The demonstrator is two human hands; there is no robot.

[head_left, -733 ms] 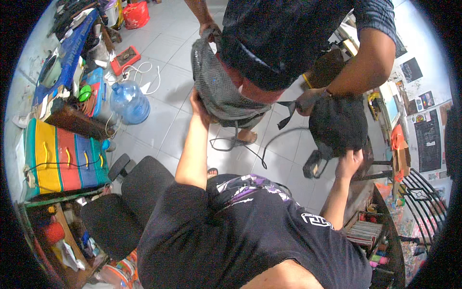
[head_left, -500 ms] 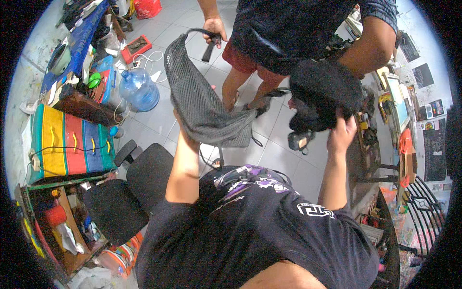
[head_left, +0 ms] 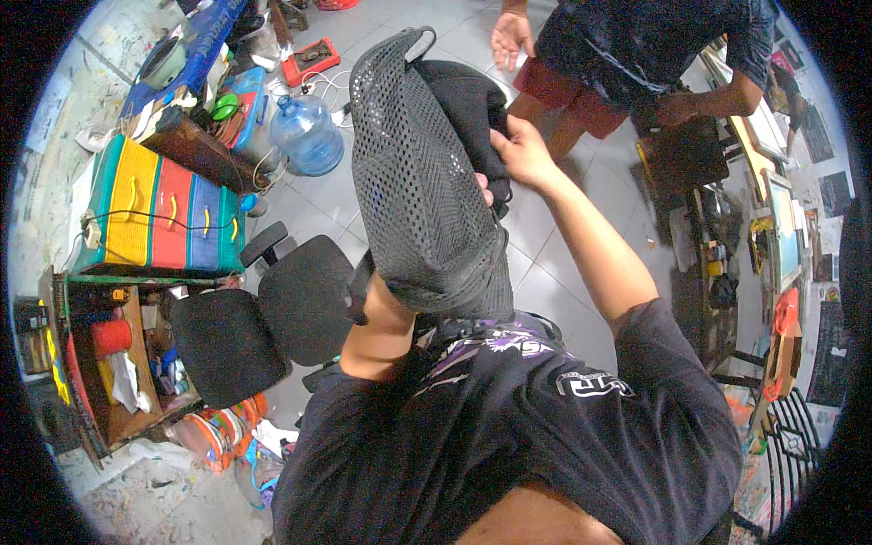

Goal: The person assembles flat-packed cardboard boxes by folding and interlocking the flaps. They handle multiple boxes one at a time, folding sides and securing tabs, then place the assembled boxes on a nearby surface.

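A long piece of dark grey mesh fabric (head_left: 413, 173) with a loop at its far end hangs in front of my chest. My left hand (head_left: 485, 189) is mostly hidden behind it; a few fingertips curl round its right edge, and the forearm comes up beneath it. Tucked against the mesh's right side is a bunched black cloth item (head_left: 459, 100), whose exact kind I cannot make out. My right hand (head_left: 525, 153) grips this black cloth at its right edge, thumb and fingers closed on it.
Ahead right stands another person (head_left: 636, 54), one hand (head_left: 513, 41) hanging open. On the left are a blue water bottle (head_left: 309, 134), a striped drawer chest (head_left: 168, 207) and a black office chair (head_left: 304, 289). A cluttered shelf (head_left: 699, 245) lines the right side.
The other person has let go of the mesh's strap and moved right. My right hand has brought the black cloth leftward against the mesh, which now hangs more upright.
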